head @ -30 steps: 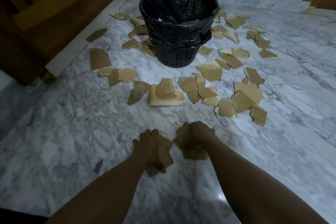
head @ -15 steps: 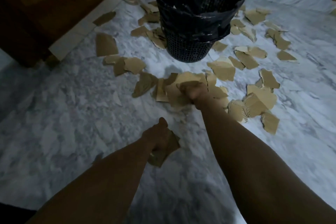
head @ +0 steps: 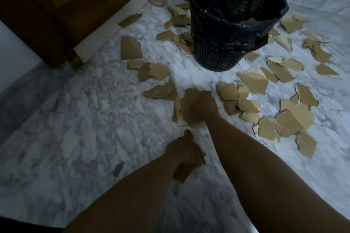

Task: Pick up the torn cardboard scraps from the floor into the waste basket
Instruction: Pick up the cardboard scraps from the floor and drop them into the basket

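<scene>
Head view: right hand [head: 203, 107] stretched forward, grip clutching scraps [head: 186, 105]; left hand [head: 180, 152] nearer, grip clutching a cardboard piece [head: 184, 173].

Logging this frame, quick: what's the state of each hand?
Left hand: holds small cardboard scraps.
Right hand: grips a bunch of cardboard scraps.

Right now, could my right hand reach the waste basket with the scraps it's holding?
Probably yes. The right hand grips a bunch of scraps low by the floor, and only bare marble floor lies between it and the waste basket; it must rise over the rim.
</scene>
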{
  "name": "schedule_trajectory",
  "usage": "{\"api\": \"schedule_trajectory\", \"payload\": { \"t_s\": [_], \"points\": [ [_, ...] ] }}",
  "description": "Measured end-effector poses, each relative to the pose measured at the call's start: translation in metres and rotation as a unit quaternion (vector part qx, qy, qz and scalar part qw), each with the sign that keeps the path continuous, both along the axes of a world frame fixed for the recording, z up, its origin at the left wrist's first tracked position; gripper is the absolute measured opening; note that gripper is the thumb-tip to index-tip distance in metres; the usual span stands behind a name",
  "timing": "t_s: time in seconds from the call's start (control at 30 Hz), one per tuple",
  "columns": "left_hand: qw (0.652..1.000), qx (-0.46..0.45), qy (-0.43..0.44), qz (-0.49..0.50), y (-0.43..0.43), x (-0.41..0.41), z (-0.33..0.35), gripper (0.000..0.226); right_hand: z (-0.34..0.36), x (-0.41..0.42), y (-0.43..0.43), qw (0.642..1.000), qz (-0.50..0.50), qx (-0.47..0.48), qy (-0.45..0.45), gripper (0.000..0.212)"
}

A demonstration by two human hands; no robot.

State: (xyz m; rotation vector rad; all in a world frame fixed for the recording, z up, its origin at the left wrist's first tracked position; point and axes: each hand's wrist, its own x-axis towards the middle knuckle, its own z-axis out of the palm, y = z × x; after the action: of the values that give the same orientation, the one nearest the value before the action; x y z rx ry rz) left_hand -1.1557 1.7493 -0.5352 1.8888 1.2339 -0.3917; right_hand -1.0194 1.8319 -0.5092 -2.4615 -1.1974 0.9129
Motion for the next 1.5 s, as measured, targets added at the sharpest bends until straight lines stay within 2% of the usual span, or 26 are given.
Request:
{"api": "schedule_trajectory", "payload": {
  "t_s": [0.03, 0.13, 0.17, 0.23, 0.33, 0.43, 0.47, 0.53, 0.57, 0.6, 0.7, 0.87, 0.97, 1.1, 1.2, 1.27, 1.33, 1.43, 1.5],
  "points": [
    [1.000, 0.000, -0.002, 0.003, -0.001, -0.001, 0.001, 0.097, -0.001, -0.002, -0.002, 0.999, -0.022, 0.004, 0.029, 0.079],
    [0.998, -0.032, -0.039, 0.026, -0.003, -0.004, -0.001, 0.095, 0.016, 0.005, -0.013, 0.995, -0.027, 0.032, 0.090, 0.085],
    [0.997, -0.046, -0.050, 0.036, -0.002, -0.005, -0.001, 0.090, 0.025, 0.009, -0.015, 0.993, -0.037, 0.037, 0.107, 0.083],
    [0.995, -0.055, -0.058, 0.054, 0.006, -0.012, -0.005, 0.083, 0.046, 0.018, -0.022, 0.992, -0.017, 0.021, 0.124, 0.065],
    [0.997, -0.048, -0.055, 0.013, 0.025, -0.030, 0.005, 0.097, 0.074, 0.032, -0.031, 0.994, 0.058, -0.039, 0.084, 0.054],
    [0.999, -0.050, -0.003, 0.003, 0.061, -0.056, 0.026, 0.097, 0.080, 0.035, -0.024, 0.988, 0.132, -0.074, 0.007, 0.048],
    [0.999, -0.047, 0.022, 0.000, 0.075, -0.061, 0.032, 0.098, 0.075, 0.032, -0.022, 0.983, 0.161, -0.089, -0.002, 0.056],
    [0.998, -0.020, 0.060, -0.005, 0.103, -0.067, 0.045, 0.101, 0.056, 0.023, -0.019, 0.969, 0.213, -0.127, 0.006, 0.092],
    [0.997, 0.005, 0.072, 0.006, 0.116, -0.067, 0.051, 0.101, 0.049, 0.016, -0.018, 0.966, 0.224, -0.128, 0.013, 0.103],
    [0.996, 0.036, 0.073, 0.022, 0.128, -0.066, 0.055, 0.100, 0.043, 0.010, -0.019, 0.965, 0.225, -0.132, 0.006, 0.102],
    [0.991, 0.114, 0.069, 0.024, 0.155, -0.051, 0.062, 0.095, 0.025, 0.001, -0.025, 0.964, 0.217, -0.147, -0.046, 0.082],
    [0.984, 0.168, 0.048, -0.021, 0.188, -0.009, 0.052, 0.093, 0.010, 0.008, -0.037, 0.971, 0.200, -0.104, -0.086, 0.083],
    [0.984, 0.169, 0.050, -0.011, 0.192, 0.002, 0.033, 0.098, 0.007, 0.010, -0.048, 0.974, 0.189, -0.072, -0.106, 0.072],
    [0.992, 0.123, 0.034, -0.002, 0.205, -0.004, -0.002, 0.113, 0.007, 0.010, -0.060, 0.965, 0.209, -0.015, -0.155, 0.054],
    [0.994, 0.083, 0.071, -0.020, 0.211, -0.003, -0.004, 0.119, 0.010, 0.010, -0.062, 0.958, 0.221, -0.015, -0.181, 0.039],
    [0.989, 0.097, 0.098, -0.043, 0.205, -0.004, 0.003, 0.123, 0.012, 0.020, -0.059, 0.964, 0.207, -0.045, -0.162, 0.026],
    [0.981, 0.156, 0.107, -0.031, 0.196, -0.009, 0.006, 0.113, 0.016, 0.040, -0.055, 0.977, 0.177, -0.074, -0.090, 0.019],
    [0.955, 0.254, 0.155, -0.024, 0.180, -0.021, 0.008, 0.108, 0.026, 0.062, -0.053, 0.991, 0.103, -0.075, 0.027, 0.039],
    [0.956, 0.251, 0.154, 0.001, 0.174, -0.026, 0.012, 0.108, 0.024, 0.056, -0.051, 0.994, 0.048, -0.054, 0.085, 0.054]
  ]
}}
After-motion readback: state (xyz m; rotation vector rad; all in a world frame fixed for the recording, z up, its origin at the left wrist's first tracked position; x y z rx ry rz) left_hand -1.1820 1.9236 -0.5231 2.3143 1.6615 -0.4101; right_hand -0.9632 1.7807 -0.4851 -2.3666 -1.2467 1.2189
